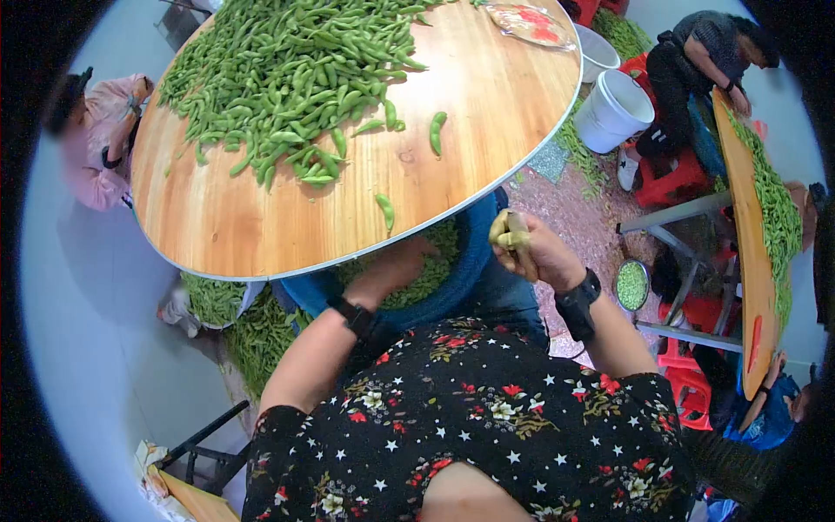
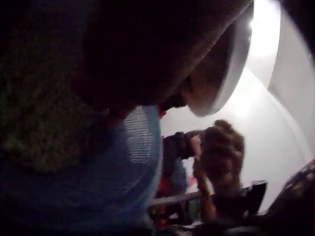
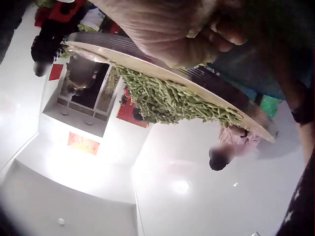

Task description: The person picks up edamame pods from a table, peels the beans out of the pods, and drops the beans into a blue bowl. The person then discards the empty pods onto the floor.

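Note:
In the head view the left hand [image 1: 402,263] is down in the blue basket [image 1: 478,248], over shelled beans and pods [image 1: 426,283]; its fingertips are unclear. Dark blur hides those fingers in the left wrist view. Just right of the basket and beyond the table edge, the right hand [image 1: 535,250] is raised with bent fingers. Its fingertips look yellowish and brown; no separate held object can be made out. The right wrist view shows this hand's creased palm [image 3: 162,27] and curled fingers. Green pods [image 1: 296,96] are heaped on the round wooden table [image 1: 487,113], with a few loose ones near its edge.
White buckets [image 1: 613,113] stand right of the table. A bowl of shelled beans [image 1: 631,284] is on the floor at right. More pods [image 1: 261,348] lie at lower left. People sit at left and right, beside a second table [image 1: 739,217] and red stools [image 1: 687,391].

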Tool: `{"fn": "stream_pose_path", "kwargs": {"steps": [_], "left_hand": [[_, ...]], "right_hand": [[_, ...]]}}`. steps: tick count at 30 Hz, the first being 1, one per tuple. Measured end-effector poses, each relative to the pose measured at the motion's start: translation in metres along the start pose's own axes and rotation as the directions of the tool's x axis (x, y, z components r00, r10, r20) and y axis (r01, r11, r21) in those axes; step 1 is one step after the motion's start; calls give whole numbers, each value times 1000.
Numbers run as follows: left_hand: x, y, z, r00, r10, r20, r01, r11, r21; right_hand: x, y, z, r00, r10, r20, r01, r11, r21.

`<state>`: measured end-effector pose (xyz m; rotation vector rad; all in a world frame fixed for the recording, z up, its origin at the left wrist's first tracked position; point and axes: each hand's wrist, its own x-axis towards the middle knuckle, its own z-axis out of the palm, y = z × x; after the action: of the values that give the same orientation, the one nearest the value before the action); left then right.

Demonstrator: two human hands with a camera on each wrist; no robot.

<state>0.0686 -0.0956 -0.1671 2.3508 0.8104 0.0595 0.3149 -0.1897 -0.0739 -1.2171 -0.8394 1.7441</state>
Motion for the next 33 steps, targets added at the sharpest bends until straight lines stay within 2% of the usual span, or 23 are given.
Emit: {"fn": "stream_pose_path", "kwargs": {"steps": [2,3,4,5,6,8,12,14,15,17,20,22,23,24,25,26,27,28,29,30,31,32,33], "left_hand": [[23,-7,21,972,-75,223,75,997,8],[27,-1,23,971,-71,230,70,997,9],[29,6,26,998,-42,-51,40,998,-42],[32,10,26,944,-25,-330,-2,997,-84],[38,4,32,946,-22,-325,-5,997,-82],[50,-15,47,997,-31,-69,32,999,15],[52,-15,49,986,-19,-163,14,999,-33],[51,-12,41,994,-82,74,80,996,32],[47,-7,36,994,-81,73,79,996,34],[23,6,25,988,-14,-155,11,1000,-18],[-34,26,-4,969,-74,-236,81,997,18],[-93,40,-40,952,-221,-210,203,974,-103],[-125,36,-54,948,-287,-135,282,958,-61],[-157,32,-65,902,-430,-47,428,903,-46],[-194,26,-68,905,-397,-153,399,917,-15],[-229,16,-69,821,-571,-33,558,788,259],[-259,5,-64,693,-721,-19,677,641,362],[-262,26,-80,630,-776,-22,726,579,372],[-258,43,-95,701,-711,-51,682,647,341],[-249,56,-107,765,-638,-84,629,713,310],[-231,68,-114,768,-634,-91,628,718,300],[-208,81,-121,841,-495,-220,527,841,121],[-184,91,-129,860,-356,-367,370,928,-34]], "right_hand": [[-13,1,-8,1000,1,12,-1,1000,-8],[-21,3,-9,1000,-12,-11,12,1000,-1],[-27,6,-11,999,-24,-33,24,1000,6],[-33,7,-13,998,-1,-64,0,1000,-11],[-37,10,-16,998,-2,-69,1,1000,-5],[-44,15,-21,996,28,-80,-24,998,54],[-43,14,-20,997,18,-71,-13,998,62],[-43,9,-15,998,9,-67,-6,999,43],[-42,5,-12,998,0,-55,1,1000,19],[-43,-10,5,999,-35,-10,35,999,-5],[-46,-42,25,989,-41,142,48,998,-46],[-48,-62,49,925,-257,280,277,960,-34],[-50,-77,59,859,-317,402,361,932,-37],[-53,-91,70,775,-365,517,441,897,-29],[-55,-103,82,657,-405,636,468,880,77],[-57,-114,95,520,-442,731,473,861,184],[-62,-120,108,438,-500,747,506,824,256],[-68,-124,121,353,-553,754,531,782,326],[-74,-124,134,350,-549,759,536,782,318],[-82,-123,147,299,-596,745,516,758,400],[-85,-122,156,251,-641,725,488,731,477],[-84,-122,164,249,-632,734,491,736,467],[-83,-122,171,230,-680,696,440,711,548]]}}
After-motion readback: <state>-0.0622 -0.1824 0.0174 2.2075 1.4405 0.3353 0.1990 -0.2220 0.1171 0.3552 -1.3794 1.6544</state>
